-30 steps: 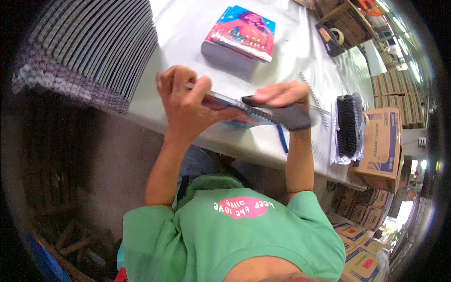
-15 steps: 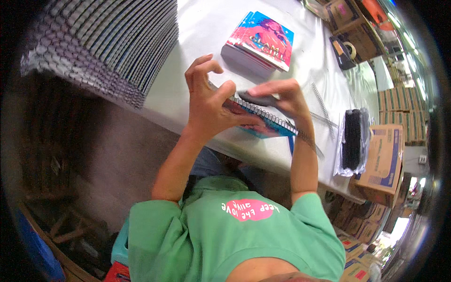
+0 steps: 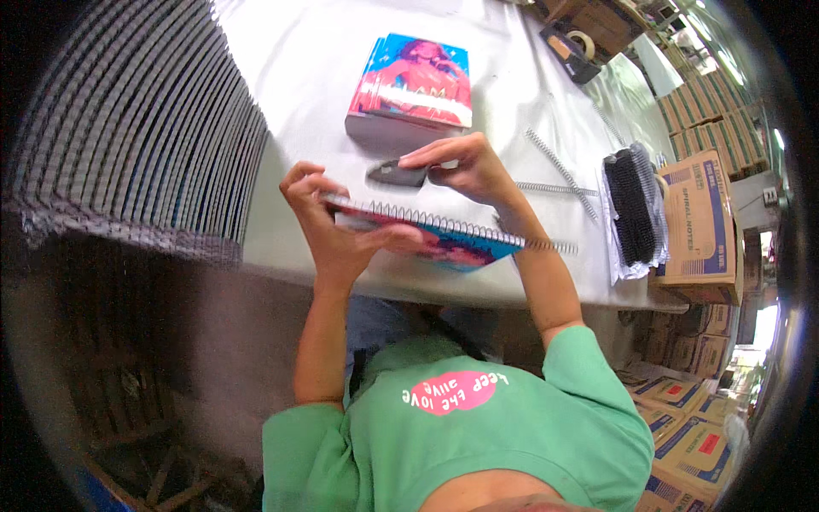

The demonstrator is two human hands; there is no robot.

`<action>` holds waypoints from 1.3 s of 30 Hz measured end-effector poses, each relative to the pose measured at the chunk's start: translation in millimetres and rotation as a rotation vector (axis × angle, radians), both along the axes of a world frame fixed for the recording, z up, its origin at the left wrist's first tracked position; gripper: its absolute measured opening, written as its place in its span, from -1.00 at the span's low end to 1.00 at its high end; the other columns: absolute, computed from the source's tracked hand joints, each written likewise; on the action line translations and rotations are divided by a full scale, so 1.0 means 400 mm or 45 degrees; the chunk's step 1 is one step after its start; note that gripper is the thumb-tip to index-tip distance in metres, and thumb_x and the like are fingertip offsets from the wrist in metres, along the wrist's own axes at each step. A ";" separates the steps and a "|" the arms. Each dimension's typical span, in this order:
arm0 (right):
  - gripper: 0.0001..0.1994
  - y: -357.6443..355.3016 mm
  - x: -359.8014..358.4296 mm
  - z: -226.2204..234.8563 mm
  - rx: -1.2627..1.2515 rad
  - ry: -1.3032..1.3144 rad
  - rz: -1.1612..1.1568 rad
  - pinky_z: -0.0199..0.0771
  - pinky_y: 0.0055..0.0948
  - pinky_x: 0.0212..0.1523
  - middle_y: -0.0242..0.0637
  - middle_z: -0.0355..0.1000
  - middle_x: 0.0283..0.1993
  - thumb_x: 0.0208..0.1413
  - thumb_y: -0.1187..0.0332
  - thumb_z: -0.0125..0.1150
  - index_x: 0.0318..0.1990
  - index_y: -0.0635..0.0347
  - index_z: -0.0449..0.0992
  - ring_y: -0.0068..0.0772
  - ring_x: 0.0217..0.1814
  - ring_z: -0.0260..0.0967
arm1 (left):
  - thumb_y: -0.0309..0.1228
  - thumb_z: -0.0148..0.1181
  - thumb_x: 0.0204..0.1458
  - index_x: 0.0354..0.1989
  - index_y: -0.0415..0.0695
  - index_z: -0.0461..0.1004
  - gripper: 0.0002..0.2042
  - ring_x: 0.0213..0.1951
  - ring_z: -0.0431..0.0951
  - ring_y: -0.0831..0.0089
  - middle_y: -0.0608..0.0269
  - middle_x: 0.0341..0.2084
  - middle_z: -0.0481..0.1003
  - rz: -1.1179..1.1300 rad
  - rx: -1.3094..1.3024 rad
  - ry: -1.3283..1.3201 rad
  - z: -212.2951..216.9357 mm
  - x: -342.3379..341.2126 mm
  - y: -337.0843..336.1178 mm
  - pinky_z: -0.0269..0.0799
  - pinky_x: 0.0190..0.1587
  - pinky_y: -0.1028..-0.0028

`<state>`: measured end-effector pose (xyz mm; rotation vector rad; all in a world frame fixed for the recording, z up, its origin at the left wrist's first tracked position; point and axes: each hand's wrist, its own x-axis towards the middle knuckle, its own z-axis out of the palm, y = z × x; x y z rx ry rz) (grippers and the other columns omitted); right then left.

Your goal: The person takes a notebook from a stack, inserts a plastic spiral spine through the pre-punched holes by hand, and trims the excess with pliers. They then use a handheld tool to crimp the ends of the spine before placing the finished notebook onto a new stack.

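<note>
Presently, we are holding a coil-bound book (image 3: pixel 465 249) near the middle of the view, above the near part of the white tabletop (image 3: pixel 299 94), its spine facing up and its pink-and-blue cover tilting toward us. Our left hand (image 3: pixel 337 226) is gripping the book's nine o'clock end, its fingers pinching it against the thumb. The coil (image 3: pixel 435 218) is running along the spine and sticking out past the three o'clock end, passing over our right forearm (image 3: pixel 550 290). Our right hand (image 3: pixel 465 171) is pinching a dark, rounded tool (image 3: pixel 397 174) by one end; the tool is hovering just beyond the spine, toward eleven o'clock. We cannot tell its exact kind.

Counting from the book, a short pile of pink-and-blue books (image 3: pixel 414 85) is sitting at twelve o'clock, while a tall stack of coil-bound books (image 3: pixel 145 145) is filling ten. Two loose coils (image 3: pixel 554 164) are lying crossed at two. A wrapped bundle of black coils (image 3: pixel 630 209) is resting at three, just before a cardboard box (image 3: pixel 695 213). A tape dispenser (image 3: pixel 570 55) is standing at one.
</note>
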<state>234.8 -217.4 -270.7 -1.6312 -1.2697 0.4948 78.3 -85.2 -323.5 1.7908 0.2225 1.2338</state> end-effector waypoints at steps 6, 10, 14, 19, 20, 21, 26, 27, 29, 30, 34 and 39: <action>-0.65 0.004 -0.001 -0.006 -0.123 -0.105 0.122 0.43 -0.53 -0.10 -0.17 0.54 -0.23 -0.30 0.70 0.14 -0.25 0.27 0.59 -0.53 -0.17 0.47 | -0.01 0.57 -0.75 -0.24 -0.08 0.04 -0.09 -0.04 0.14 0.33 0.26 -0.27 0.09 -0.162 -0.299 0.048 -0.026 0.005 0.000 0.16 0.03 0.33; -0.64 0.003 -0.055 0.081 0.538 0.235 0.610 0.46 -0.51 -0.17 -0.16 0.54 -0.27 -0.31 0.67 0.16 -0.23 0.28 0.58 -0.50 -0.20 0.46 | 0.02 0.54 -0.78 -0.26 -0.09 0.02 -0.09 -0.06 0.13 0.34 0.24 -0.27 0.06 -0.149 -0.486 0.079 -0.003 0.007 -0.011 0.15 0.01 0.38; -0.58 0.014 -0.020 0.025 0.110 0.372 0.074 0.48 -0.53 -0.22 -0.20 0.54 -0.26 -0.37 0.74 0.17 -0.23 0.23 0.59 -0.52 -0.25 0.48 | -0.28 0.60 -0.62 -0.26 -0.07 0.01 -0.19 -0.11 0.14 0.44 0.25 -0.24 0.04 -0.243 -0.130 0.089 0.001 -0.008 -0.002 0.18 -0.03 0.45; -0.61 0.038 -0.051 0.016 0.058 0.033 0.201 0.47 -0.48 -0.20 -0.23 0.55 -0.29 -0.36 0.71 0.19 -0.24 0.21 0.60 -0.47 -0.28 0.48 | -0.06 0.55 -0.75 -0.19 -0.09 0.00 -0.07 -0.15 0.17 0.47 0.24 -0.16 0.05 -0.278 -0.202 0.074 -0.025 -0.007 0.001 0.23 -0.04 0.46; -0.61 0.036 -0.037 0.011 0.010 0.055 0.081 0.47 -0.48 -0.20 -0.23 0.55 -0.29 -0.35 0.71 0.18 -0.25 0.20 0.60 -0.47 -0.28 0.48 | -0.04 0.53 -0.75 -0.15 -0.09 0.00 -0.05 -0.18 0.19 0.48 0.25 -0.14 0.05 -0.298 -0.154 0.026 -0.017 0.002 0.005 0.26 -0.05 0.44; -0.60 0.028 -0.057 0.032 0.315 0.344 0.204 0.46 -0.49 -0.17 -0.23 0.55 -0.29 -0.34 0.73 0.17 -0.25 0.15 0.61 -0.46 -0.27 0.49 | -0.04 0.53 -0.70 -0.16 -0.10 0.01 -0.08 -0.19 0.20 0.48 0.25 -0.16 0.07 -0.262 -0.152 0.050 -0.030 -0.005 0.006 0.29 -0.10 0.49; -0.61 0.036 -0.021 -0.011 0.289 -0.147 -0.105 0.48 -0.45 -0.09 -0.22 0.53 -0.25 -0.31 0.75 0.16 -0.28 0.11 0.62 -0.45 -0.17 0.48 | -0.09 0.27 -0.07 -0.25 -0.09 0.07 -0.50 -0.32 0.14 0.57 0.25 -0.29 0.10 -0.475 -0.450 -0.051 -0.016 -0.011 0.013 0.14 -0.19 0.55; -0.57 0.010 0.019 -0.046 0.045 -0.205 -0.265 0.40 -0.38 0.01 -0.23 0.49 -0.12 -0.24 0.67 0.18 -0.13 0.08 0.55 -0.36 -0.07 0.45 | -0.14 0.20 0.02 -0.38 -0.14 0.18 -0.63 -0.40 0.16 0.62 0.33 -0.43 0.18 -0.441 -0.515 -0.029 -0.007 -0.012 0.015 0.14 -0.31 0.60; -0.51 -0.046 0.034 -0.114 -0.170 -0.796 -0.340 0.32 -0.34 0.08 -0.23 0.42 -0.01 -0.20 0.61 0.18 -0.01 0.04 0.46 -0.30 0.03 0.37 | -0.17 0.21 0.01 -0.47 -0.17 0.24 -0.65 -0.47 0.16 0.65 0.40 -0.53 0.20 -0.378 -0.636 0.019 0.017 -0.022 0.004 0.11 -0.39 0.63; -0.48 -0.075 0.035 -0.136 -0.282 -1.082 -0.368 0.28 -0.32 0.11 -0.23 0.38 0.04 -0.18 0.57 0.19 0.05 0.02 0.41 -0.26 0.08 0.34 | -0.18 0.21 0.01 -0.52 -0.19 0.26 -0.65 -0.51 0.16 0.66 0.44 -0.58 0.20 -0.338 -0.694 0.049 0.028 -0.028 0.002 0.10 -0.44 0.64; -0.48 -0.253 -0.082 -0.080 -0.539 -0.735 -0.832 0.11 -0.10 0.17 -0.23 0.24 0.18 -0.04 0.27 0.18 0.15 -0.01 0.29 -0.24 0.23 0.16 | -0.29 0.34 -0.11 -0.52 -0.24 0.43 -0.73 -0.48 0.34 0.62 0.40 -0.58 0.37 -0.059 -0.698 -0.169 0.049 -0.071 0.005 0.29 -0.41 0.62; -0.44 -0.413 -0.225 -0.234 -0.750 -0.967 -1.246 0.06 0.05 0.12 -0.24 0.20 0.16 0.01 0.16 0.16 0.21 -0.05 0.23 -0.10 0.24 0.04 | -0.46 0.34 -0.15 -0.34 -0.23 0.54 -0.81 -0.40 0.44 0.56 0.31 -0.53 0.46 0.006 -0.261 -0.072 0.101 -0.053 -0.071 0.35 -0.37 0.61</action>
